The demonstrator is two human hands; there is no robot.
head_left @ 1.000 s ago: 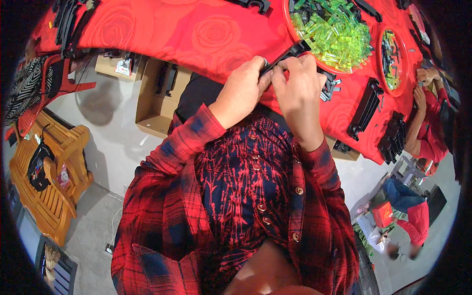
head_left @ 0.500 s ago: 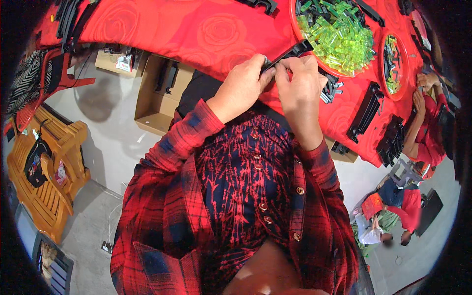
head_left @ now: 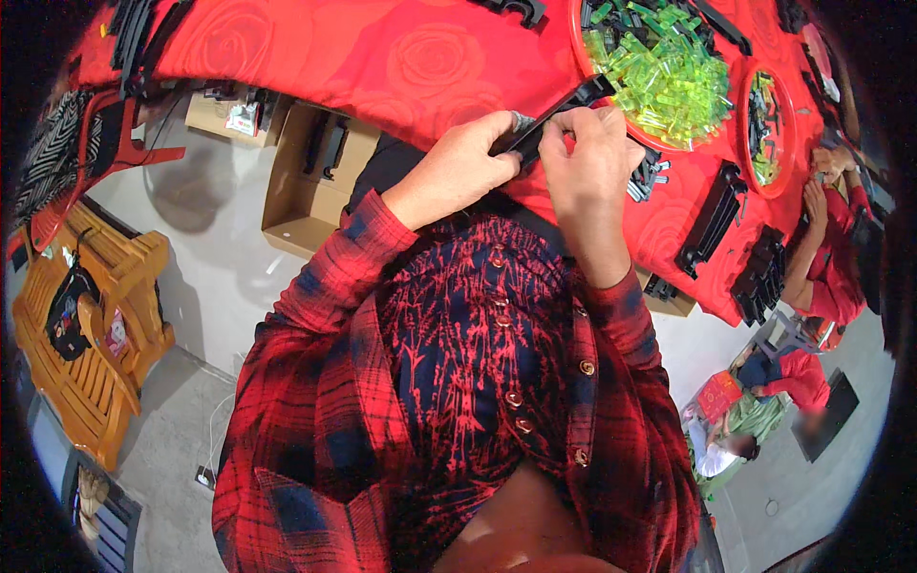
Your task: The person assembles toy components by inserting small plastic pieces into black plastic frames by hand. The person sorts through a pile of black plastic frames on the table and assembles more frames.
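Observation:
A long black plastic strip (head_left: 552, 116) with a hooked far end slants over the front edge of the red cloth. My left hand (head_left: 463, 167) is closed around its lower end, thumb on the near side. Close along the strip's right side is my right hand (head_left: 594, 167), fingers curled and pinched together; anything between the fingertips is hidden. Beyond my right hand stands a round red tray (head_left: 585, 59) heaped with small clear yellow-green plastic pieces (head_left: 669, 91) and some darker green ones. Small grey and black pieces (head_left: 650, 174) lie just right of that hand.
A smaller red tray (head_left: 791, 158) of mixed pieces stands at the right. Black plastic parts (head_left: 712, 215) lie along the right side of the cloth. Below the table's edge is an open cardboard box (head_left: 296, 205). A co-worker's arms (head_left: 812, 215) reach in at the far right.
My left hand has shifted slightly left and down, and more of the black strip shows between my hands. My right fingers are more curled. People in the right background have moved.

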